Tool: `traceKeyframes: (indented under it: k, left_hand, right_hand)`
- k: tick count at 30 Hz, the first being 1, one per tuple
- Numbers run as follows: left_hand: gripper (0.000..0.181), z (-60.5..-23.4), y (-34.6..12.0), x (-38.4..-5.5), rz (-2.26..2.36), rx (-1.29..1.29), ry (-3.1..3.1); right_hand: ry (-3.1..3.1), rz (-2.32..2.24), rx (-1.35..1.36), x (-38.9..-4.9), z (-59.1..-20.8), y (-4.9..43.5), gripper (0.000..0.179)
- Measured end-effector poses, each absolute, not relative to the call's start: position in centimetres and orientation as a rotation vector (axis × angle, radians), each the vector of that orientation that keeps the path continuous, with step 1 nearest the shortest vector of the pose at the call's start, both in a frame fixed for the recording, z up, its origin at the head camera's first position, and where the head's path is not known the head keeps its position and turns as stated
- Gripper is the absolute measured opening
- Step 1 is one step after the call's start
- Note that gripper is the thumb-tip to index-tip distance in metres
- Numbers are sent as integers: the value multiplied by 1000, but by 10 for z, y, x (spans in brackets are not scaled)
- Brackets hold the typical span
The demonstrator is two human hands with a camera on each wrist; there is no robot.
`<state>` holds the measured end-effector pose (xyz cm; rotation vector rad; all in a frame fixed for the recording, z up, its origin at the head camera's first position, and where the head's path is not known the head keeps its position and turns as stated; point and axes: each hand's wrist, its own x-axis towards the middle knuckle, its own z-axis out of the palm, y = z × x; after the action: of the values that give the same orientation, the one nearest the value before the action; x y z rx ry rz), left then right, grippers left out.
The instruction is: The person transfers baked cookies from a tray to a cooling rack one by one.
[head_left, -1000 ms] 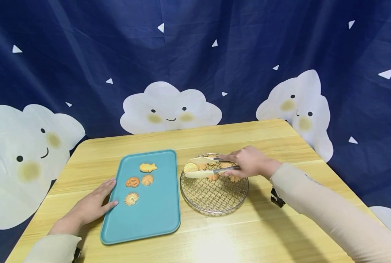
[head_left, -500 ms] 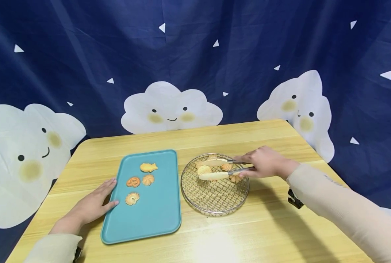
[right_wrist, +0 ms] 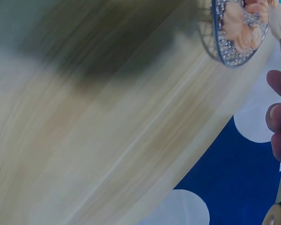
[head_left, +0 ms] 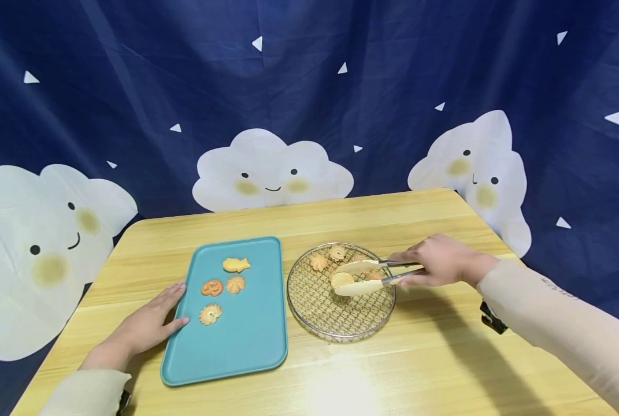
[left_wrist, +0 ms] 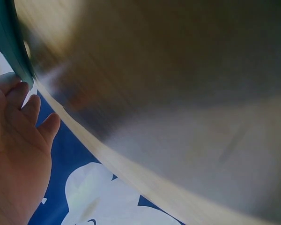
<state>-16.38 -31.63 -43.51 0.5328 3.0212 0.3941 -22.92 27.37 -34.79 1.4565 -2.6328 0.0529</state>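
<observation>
1 cookie [head_left: 341,279] in tongs [head_left: 360,288], btwn hands [head_left: 141,328] [head_left: 441,261]

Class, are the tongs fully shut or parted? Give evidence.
Parted: in the head view, the tongs show two separated pale tips, with a round biscuit between them.

Worktop [head_left: 403,216]: pale yellow wood grain, stripes running roughly parallel to the far edge, far corners rounded; near edge runs out of the head view. Two items directly on it. Teal tray [head_left: 252,338]: rectangular, rounded corners, raised rim, flat, left of middle, long sides running from far edge toward near edge, slightly skewed, well clear of the far-left corner. Round wire rack [head_left: 326,311]: metal rim, diamond mesh, flat, about the middle, just beside the tray on the side toward the right edge, not touching it.
</observation>
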Motion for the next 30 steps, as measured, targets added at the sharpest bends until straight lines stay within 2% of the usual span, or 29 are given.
traceKeyframes:
  k: [21, 30]
  left_hand:
    - [80, -437, -317, -165, 392, 539, 3016]
    - [79, -435, -316, -165, 396, 536, 3016]
  right_hand:
    - [-2621, 85, 1575, -223, -350, 302, 46]
    - [-2662, 38, 1572, -221, -352, 305, 50]
